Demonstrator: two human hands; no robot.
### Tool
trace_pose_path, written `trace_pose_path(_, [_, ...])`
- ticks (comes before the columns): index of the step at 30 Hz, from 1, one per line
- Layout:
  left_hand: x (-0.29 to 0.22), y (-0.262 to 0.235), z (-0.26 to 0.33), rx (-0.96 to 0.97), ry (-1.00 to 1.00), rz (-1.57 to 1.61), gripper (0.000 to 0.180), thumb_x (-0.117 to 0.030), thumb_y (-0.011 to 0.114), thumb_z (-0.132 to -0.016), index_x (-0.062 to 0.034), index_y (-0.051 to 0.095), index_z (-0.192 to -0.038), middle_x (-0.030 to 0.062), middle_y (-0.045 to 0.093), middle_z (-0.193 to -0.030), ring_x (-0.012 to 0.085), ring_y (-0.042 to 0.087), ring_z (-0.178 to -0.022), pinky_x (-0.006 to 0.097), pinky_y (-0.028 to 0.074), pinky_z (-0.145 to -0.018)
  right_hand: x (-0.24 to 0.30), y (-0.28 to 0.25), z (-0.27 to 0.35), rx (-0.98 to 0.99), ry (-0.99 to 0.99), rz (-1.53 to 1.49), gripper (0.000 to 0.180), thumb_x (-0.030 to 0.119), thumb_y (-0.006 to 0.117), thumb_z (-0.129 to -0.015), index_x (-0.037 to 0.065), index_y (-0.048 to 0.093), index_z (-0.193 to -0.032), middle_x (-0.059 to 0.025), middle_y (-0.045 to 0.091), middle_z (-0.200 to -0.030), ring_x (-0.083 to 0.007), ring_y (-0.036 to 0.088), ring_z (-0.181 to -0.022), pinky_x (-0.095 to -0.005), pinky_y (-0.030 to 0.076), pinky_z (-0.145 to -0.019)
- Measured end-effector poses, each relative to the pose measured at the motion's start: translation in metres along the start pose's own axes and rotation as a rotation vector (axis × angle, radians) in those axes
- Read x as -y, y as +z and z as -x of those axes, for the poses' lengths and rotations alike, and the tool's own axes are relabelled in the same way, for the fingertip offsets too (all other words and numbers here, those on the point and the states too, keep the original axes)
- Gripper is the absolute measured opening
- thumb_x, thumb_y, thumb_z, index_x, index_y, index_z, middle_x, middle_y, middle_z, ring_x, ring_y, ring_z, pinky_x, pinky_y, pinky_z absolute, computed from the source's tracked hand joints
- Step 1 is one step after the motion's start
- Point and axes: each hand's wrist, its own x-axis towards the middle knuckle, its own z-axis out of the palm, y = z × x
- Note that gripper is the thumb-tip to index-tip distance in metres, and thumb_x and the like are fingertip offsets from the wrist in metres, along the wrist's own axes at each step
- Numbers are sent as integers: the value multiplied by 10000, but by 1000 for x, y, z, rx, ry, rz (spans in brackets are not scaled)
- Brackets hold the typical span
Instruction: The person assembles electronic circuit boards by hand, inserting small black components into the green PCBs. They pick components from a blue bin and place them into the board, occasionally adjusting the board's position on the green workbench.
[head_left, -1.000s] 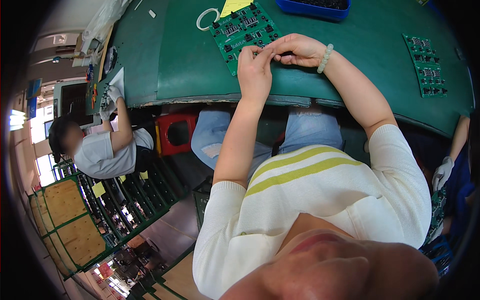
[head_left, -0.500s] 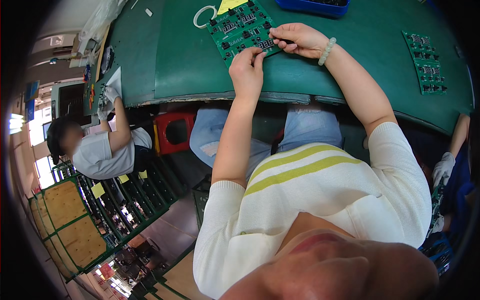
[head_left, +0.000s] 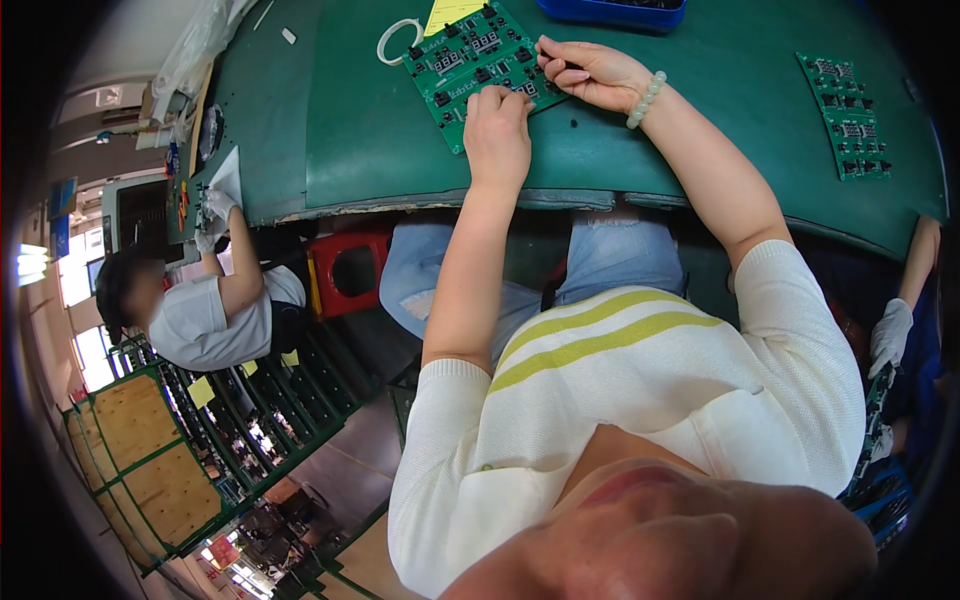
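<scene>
A green circuit board [head_left: 450, 125] with digit displays and black components lies at an angle on the table in front of me. My left hand [head_left: 498, 135] rests over its near edge, fingers bent and pressed together beside a display; whatever is under the fingertips is hidden. Just off the board's right side, my right hand [head_left: 597, 76] is closed, thumb against fingers, with a small black part [head_left: 544, 54] showing at the fingertips. A small black piece [head_left: 573, 123] lies on the table below my right hand.
A blue tray [head_left: 620, 14] of dark parts stands at the far edge of view. Beside the board are a white ring [head_left: 400, 42] and a yellow paper [head_left: 455, 12]. Another circuit board [head_left: 845, 115] lies right. Gloved co-workers sit at both sides; a red stool [head_left: 348, 268] stands left.
My right hand has drawn slightly up and left, its fingers curling in. The left fingers have shifted up over the board. A small black piece now shows on the table.
</scene>
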Motion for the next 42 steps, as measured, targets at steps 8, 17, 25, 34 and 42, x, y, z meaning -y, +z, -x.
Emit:
trace_pose_path(8, [8, 3, 4, -39, 53, 33, 68, -65, 703, -766, -47, 675, -825, 75, 610, -824, 273, 555, -784, 379, 474, -689, -5, 7, 1, -144, -132, 455, 207, 174, 668, -911, -10, 601, -979, -8, 545, -816, -25, 465, -641, -133, 358, -460])
trace_pose_path(17, [4, -2, 3, -42, 26, 9, 92, -61, 720, -747, -40, 681, -828, 76, 547, -831, 269, 540, -798, 381, 469, -680, -12, 8, 2, -275, -96, 717, 275, 260, 739, -857, 21, 646, -957, 69, 409, -610, -8, 305, -501, -191, 203, -405])
trace_pose_path(25, [8, 2, 10, -73, -30, 133, 100, -35, 725, -734, -31, 659, -809, 87, 543, -837, 286, 540, -811, 388, 457, -716, -13, 11, 3, -316, -201, 1040, 226, 225, 749, -838, 18, 683, -900, 45, 533, -649, -18, 363, -520, -207, 260, -425])
trace_pose_path(34, [-19, 3, 36, -114, -25, 267, 180, -91, 783, -700, -44, 643, -803, 92, 538, -819, 281, 530, -800, 383, 441, -712, -22, 1, -2, 3, -679, 1646, 230, 286, 775, -742, 81, 710, -822, -46, 604, -697, -174, 562, -613, -316, 444, -577])
trace_pose_path(42, [-36, 5, 52, 79, 91, 295, 156, -73, 760, -730, -43, 691, -866, 69, 568, -835, 249, 539, -814, 358, 453, -697, -28, -5, -6, 13, -757, 1783, 211, 249, 772, -748, 62, 685, -789, -49, 607, -727, -197, 577, -655, -335, 454, -591])
